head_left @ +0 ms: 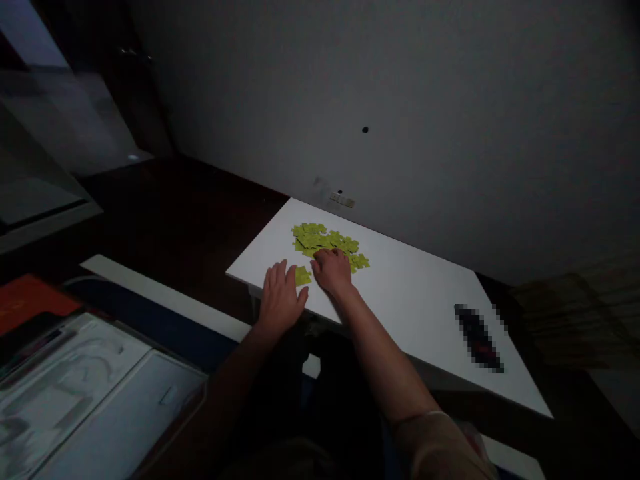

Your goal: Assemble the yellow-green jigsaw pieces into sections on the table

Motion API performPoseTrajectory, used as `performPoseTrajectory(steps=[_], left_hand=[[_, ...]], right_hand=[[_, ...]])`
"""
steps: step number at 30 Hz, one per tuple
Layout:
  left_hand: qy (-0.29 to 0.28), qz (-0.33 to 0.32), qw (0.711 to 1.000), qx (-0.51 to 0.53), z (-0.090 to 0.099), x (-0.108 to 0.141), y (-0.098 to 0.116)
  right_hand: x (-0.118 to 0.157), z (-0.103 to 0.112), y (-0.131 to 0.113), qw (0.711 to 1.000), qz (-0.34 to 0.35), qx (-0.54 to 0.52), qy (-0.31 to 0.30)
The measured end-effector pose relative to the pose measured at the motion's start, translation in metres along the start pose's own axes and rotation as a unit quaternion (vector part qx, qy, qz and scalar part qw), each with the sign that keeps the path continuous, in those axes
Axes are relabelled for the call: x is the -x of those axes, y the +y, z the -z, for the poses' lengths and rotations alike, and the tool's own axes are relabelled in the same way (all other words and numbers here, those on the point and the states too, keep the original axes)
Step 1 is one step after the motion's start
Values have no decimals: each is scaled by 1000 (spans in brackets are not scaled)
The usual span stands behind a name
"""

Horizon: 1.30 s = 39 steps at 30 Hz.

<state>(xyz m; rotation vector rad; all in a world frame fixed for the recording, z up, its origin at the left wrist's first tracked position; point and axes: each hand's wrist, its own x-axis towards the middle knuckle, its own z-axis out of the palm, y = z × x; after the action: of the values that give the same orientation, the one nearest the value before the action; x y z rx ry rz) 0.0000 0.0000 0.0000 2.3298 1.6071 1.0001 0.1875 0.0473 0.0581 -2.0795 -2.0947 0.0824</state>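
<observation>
Yellow-green puzzle pieces point(320, 239) lie in a loose, overlapping pile on the white table point(400, 287). My right hand point(333, 270) rests at the near edge of this pile, its fingers bent over some pieces; whether it grips one is hidden. Closer to the table's front edge, a small yellow-green group point(303, 276) lies beside my left hand point(281, 293). That hand is palm down at the edge with its fingers spread and the thumb apart, holding nothing.
A blurred dark object point(479, 339) sits on the right part of the table. Behind the table stands a grey wall point(400, 133) with a socket point(343, 199). At the lower left are a white box point(100, 393) and an orange item point(33, 300).
</observation>
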Motion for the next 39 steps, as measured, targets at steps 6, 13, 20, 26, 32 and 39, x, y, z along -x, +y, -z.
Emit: performPoseTrajectory(steps=[6,13,20,26,32,39], left_hand=[[-46,10,998,-40,-8,-5,-18],[-48,4,997,-66,-6,-6,-17],[-63,-20,996,-57,-1,-4,-23],[-78,-22,995,-62,3,-2,-21],[-97,-38,994,-44,4,-12,-13],[-159,-135,978,12,-1,-51,-16]], right_hand=[[42,-1,19,999,17,-22,15],[70,-6,27,999,15,-27,16],[51,-5,19,1000,26,-14,0],[52,-8,24,1000,-5,-3,24],[57,-17,36,997,-10,-56,48],[55,-20,40,995,-17,-87,40]])
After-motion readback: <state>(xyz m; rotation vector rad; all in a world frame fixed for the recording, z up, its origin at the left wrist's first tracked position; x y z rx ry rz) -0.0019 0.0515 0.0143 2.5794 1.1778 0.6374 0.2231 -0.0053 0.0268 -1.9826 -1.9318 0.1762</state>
